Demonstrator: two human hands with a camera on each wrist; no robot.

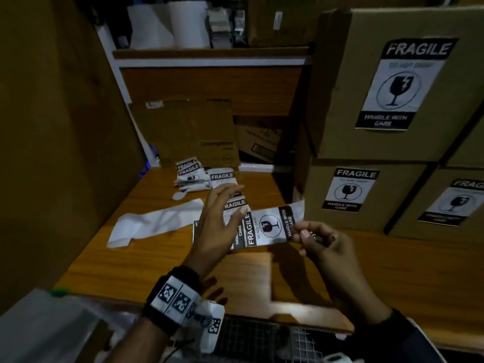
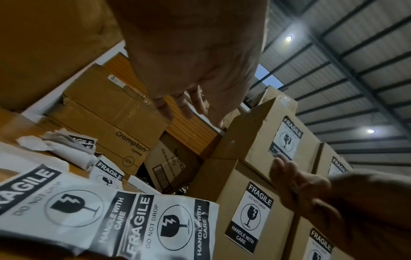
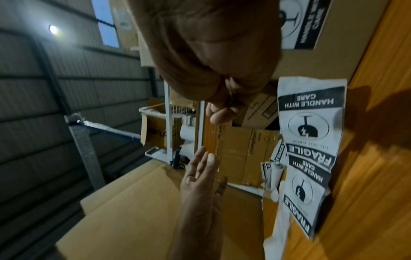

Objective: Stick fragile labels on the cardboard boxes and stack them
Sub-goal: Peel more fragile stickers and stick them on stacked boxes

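Note:
A strip of black-and-white fragile labels lies across the wooden table, also in the left wrist view and the right wrist view. My left hand hovers over its left part with fingers straight and spread, holding nothing. My right hand has curled fingers, and its thumb pinches the strip's near right corner at "HANDLE WITH CARE". Stacked cardboard boxes at the right each carry a fragile label; a lower box sits under the top one.
More loose labels and a white backing strip lie on the table's far left. A flat Crompton carton leans at the back under a shelf. A tall cardboard wall closes the left side. A wire basket is below the table edge.

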